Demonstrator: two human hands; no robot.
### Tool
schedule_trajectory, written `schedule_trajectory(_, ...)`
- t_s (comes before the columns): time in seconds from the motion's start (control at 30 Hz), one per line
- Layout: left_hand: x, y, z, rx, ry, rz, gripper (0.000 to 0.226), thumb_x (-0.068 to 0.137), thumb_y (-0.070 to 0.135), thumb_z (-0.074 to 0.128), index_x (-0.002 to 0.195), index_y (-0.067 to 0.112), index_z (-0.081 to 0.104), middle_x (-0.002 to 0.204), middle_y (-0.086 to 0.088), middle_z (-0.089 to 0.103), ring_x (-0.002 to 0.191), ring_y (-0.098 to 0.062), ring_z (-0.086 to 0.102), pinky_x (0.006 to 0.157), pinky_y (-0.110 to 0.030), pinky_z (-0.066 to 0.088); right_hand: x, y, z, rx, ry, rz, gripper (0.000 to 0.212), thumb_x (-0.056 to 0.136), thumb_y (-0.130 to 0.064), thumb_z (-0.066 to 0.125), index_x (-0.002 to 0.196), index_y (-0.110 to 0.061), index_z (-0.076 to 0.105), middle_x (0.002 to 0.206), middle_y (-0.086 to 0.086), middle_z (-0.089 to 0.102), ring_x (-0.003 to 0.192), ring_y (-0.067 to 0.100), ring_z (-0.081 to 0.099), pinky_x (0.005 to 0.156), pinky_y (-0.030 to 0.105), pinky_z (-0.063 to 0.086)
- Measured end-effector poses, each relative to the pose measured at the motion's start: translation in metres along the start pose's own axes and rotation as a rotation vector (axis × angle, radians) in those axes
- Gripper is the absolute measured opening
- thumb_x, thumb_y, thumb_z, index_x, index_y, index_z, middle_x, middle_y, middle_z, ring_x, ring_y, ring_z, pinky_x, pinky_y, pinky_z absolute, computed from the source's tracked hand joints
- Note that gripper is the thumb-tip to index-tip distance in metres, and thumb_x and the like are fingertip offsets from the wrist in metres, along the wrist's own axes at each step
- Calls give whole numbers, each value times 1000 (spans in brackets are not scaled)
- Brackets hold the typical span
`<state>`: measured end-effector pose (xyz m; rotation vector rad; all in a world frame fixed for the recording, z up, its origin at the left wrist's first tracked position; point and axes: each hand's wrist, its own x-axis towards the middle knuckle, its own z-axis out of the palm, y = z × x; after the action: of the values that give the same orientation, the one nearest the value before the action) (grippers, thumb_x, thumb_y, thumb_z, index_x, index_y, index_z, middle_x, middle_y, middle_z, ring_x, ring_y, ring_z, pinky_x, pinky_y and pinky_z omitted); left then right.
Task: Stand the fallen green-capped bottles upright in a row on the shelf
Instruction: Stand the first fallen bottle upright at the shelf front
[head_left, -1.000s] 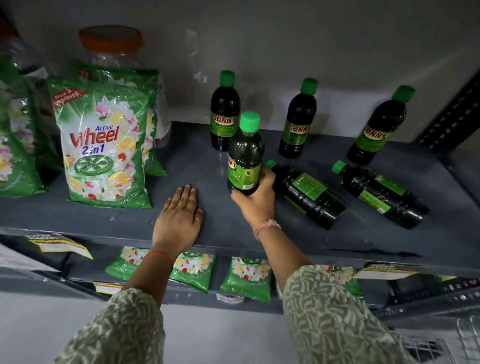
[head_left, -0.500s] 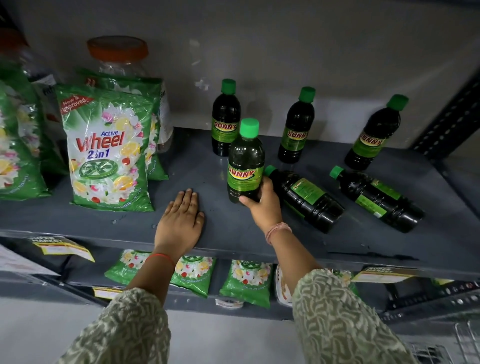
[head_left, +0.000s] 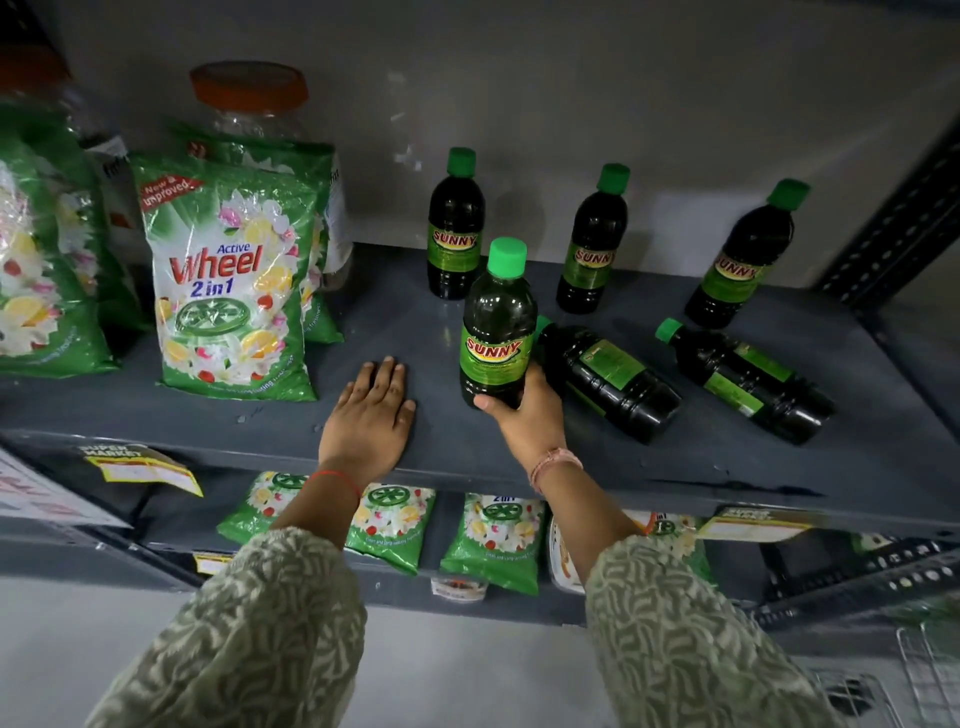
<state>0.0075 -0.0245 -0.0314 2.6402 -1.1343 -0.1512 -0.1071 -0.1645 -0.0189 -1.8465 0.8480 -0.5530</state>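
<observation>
My right hand (head_left: 524, 415) grips the base of a dark green-capped bottle (head_left: 497, 327), which stands upright near the front of the grey shelf (head_left: 395, 322), its label facing me. Two more such bottles lie on their sides just to its right, one touching my hand (head_left: 608, 382) and one further right (head_left: 748, 382). Three bottles stand upright along the back wall: left (head_left: 455, 234), middle (head_left: 592, 244), right (head_left: 743, 260). My left hand (head_left: 371, 415) rests flat on the shelf, fingers spread, holding nothing.
Green detergent bags (head_left: 234, 291) stand on the left of the shelf, with an orange-lidded jar (head_left: 249, 104) behind them. Small green sachets (head_left: 389, 525) lie on the lower shelf. A perforated metal upright (head_left: 893, 228) bounds the right side.
The bottle in my right hand has turned so its label faces me, and my grip has slid down to its base. My left hand stays flat on the shelf.
</observation>
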Motion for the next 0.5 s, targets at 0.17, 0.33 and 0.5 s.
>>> schedule_trajectory(0.17,-1,2,-1,-14,-16,-3,52,96,30,24,144,12,13,157,-4,11,145,-23,6,119,-38,7,-37,7,-8,-47,-13,-65,54,71,-15,75,117,-5,48,117,16,61,110,29,56,92,33,44)
schedule_trajectory(0.33,-3,4,-4,-12,-38,-10,52,96,30,23,144,12,11,157,-5,9,145,-23,4,119,-36,5,-56,11,-10,-33,-8,-69,54,70,-15,76,114,-5,49,114,17,62,108,30,56,93,39,47)
schedule_trajectory(0.5,-2,2,-3,-18,-45,4,52,96,29,23,144,12,12,158,-5,8,145,-24,5,120,-38,6,-60,7,-13,-24,-51,-43,63,68,-19,77,121,-8,46,120,16,59,115,30,53,97,38,44)
